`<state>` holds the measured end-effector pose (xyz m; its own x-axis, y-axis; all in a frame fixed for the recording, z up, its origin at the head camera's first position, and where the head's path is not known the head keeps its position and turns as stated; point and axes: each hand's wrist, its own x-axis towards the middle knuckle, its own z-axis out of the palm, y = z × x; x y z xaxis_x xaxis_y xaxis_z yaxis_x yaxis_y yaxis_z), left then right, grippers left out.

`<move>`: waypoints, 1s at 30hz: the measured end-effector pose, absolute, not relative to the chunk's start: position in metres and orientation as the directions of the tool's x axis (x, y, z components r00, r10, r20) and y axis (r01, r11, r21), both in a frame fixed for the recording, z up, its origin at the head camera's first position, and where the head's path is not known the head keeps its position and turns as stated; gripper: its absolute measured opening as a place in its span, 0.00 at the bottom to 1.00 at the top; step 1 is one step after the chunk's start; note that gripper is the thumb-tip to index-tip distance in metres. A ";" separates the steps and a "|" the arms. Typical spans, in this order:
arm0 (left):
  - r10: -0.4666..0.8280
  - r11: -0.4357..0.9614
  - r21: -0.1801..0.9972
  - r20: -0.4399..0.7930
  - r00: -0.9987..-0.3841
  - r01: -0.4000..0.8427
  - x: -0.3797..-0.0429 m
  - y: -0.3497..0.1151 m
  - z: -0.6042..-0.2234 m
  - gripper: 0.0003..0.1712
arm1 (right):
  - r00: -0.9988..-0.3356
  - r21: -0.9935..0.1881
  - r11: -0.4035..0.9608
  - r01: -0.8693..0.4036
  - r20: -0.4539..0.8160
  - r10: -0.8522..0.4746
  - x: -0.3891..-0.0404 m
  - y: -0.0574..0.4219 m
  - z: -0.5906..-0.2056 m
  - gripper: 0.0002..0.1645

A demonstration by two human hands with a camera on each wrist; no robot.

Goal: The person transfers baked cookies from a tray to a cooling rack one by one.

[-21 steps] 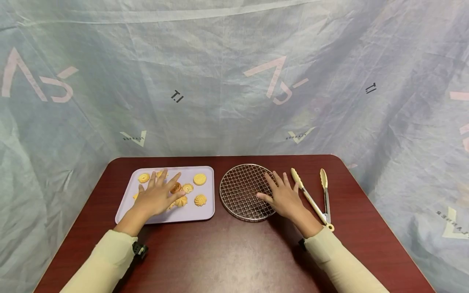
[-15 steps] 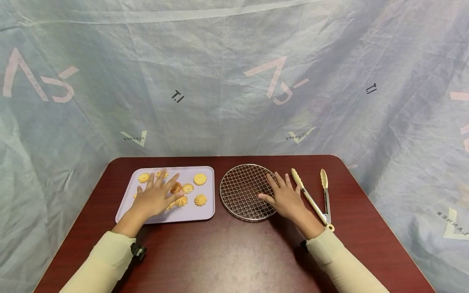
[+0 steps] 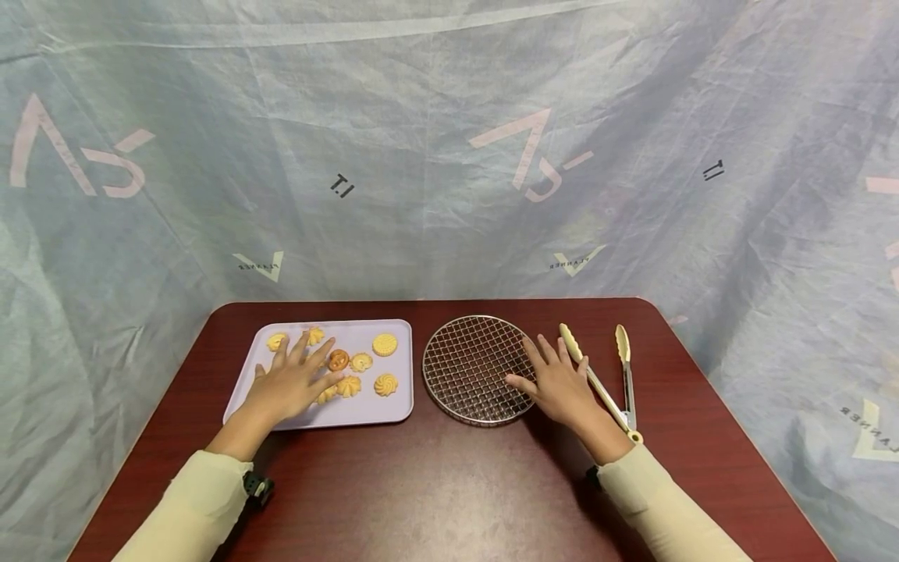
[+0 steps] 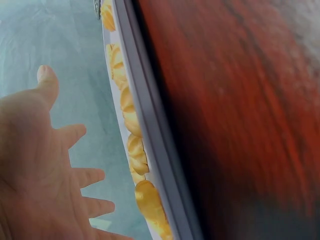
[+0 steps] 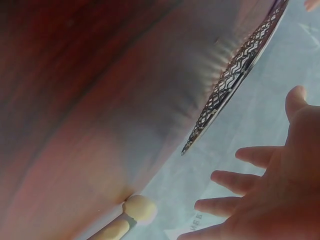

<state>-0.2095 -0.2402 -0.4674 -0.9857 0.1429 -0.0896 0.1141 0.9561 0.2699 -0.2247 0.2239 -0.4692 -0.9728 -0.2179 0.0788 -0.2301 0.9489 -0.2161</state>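
Observation:
My left hand [image 3: 282, 388], fingers spread, hovers over the left part of a lilac tray [image 3: 402, 407]. Several golden cookies lie on that tray, among them a round one [image 3: 385, 344], a swirled one [image 3: 385, 384] and a browner ring-shaped one [image 3: 339, 359]; the hand hides others. In the left wrist view, the palm [image 4: 35, 165] is above the row of cookies [image 4: 131, 112] and holds nothing. My right hand [image 3: 562, 388], also spread and holding nothing, is over the right edge of a round wire rack [image 3: 474, 367], overlapping the near arm of the tongs [image 3: 602, 390] in the head view.
The tongs lie spread, cream tips away from me, their far arm [image 3: 625, 367] to the right of my right hand. All this stands on a dark red wooden table [image 3: 435, 484] with a grey printed cloth [image 3: 421, 156] hanging behind it.
Both hands have drifted slightly outward and toward me, the left one leftward and the right one rightward. Tray, cookies, rack and tongs stay in place.

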 end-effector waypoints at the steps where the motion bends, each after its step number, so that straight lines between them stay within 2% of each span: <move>1: 0.141 0.957 0.269 -0.090 -0.986 0.113 -0.209 -0.241 -0.468 0.46 | -0.973 -0.216 0.949 -0.230 0.080 -0.218 -0.225 0.224 -0.469 0.52; 11: 0.133 0.957 0.272 -0.104 -0.986 0.101 -0.208 -0.249 -0.469 0.49 | -0.975 -0.220 0.950 -0.221 0.077 -0.209 -0.224 0.231 -0.471 0.51; 19: 0.126 0.954 0.286 -0.107 -0.986 0.091 -0.203 -0.257 -0.469 0.46 | -0.975 -0.200 0.955 -0.217 0.081 -0.205 -0.223 0.241 -0.473 0.52; 30: 0.116 0.954 0.288 -0.115 -0.987 0.079 -0.201 -0.265 -0.473 0.48 | -0.979 -0.199 0.959 -0.203 0.073 -0.192 -0.222 0.250 -0.475 0.51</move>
<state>-0.2006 -0.2646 -0.4731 -0.9865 0.1164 -0.1148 0.0791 0.9544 0.2877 -0.2221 0.2499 -0.4746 -0.9787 -0.1916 0.0735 -0.2027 0.9589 -0.1988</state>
